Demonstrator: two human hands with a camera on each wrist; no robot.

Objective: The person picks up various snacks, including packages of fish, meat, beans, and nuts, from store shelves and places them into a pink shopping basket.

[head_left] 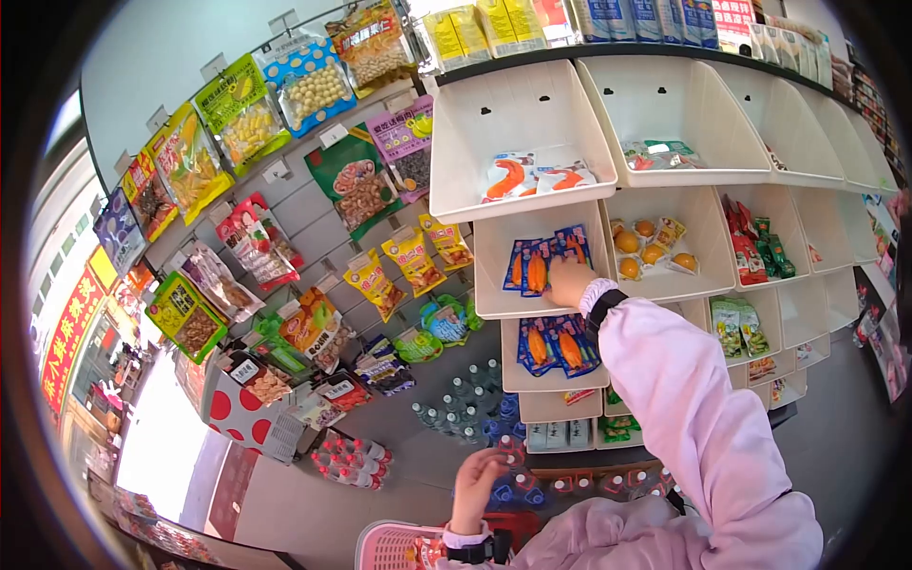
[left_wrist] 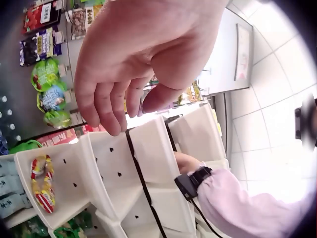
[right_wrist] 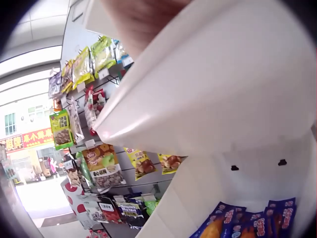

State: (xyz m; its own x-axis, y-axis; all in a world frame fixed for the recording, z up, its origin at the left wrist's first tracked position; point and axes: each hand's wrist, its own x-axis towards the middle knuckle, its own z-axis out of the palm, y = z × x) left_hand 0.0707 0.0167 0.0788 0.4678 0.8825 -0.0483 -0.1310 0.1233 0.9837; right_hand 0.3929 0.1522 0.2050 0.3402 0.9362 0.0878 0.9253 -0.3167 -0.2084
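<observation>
My right hand reaches into a white bin and lies over blue packets with orange food pictures. In the right wrist view the hand is blurred at the top behind a white bin wall, its fingertips hidden; more blue packets lie below. The left wrist view shows that hand partly behind a bin edge. Low in front of the body, my left hand hangs with loosely bent fingers and nothing in them, also seen close up as the left hand.
A pink basket is beside the left forearm. Bagged snacks hang on the wall at left. Neighbouring bins hold round yellow-orange items and red packets. Bottles stand on the floor.
</observation>
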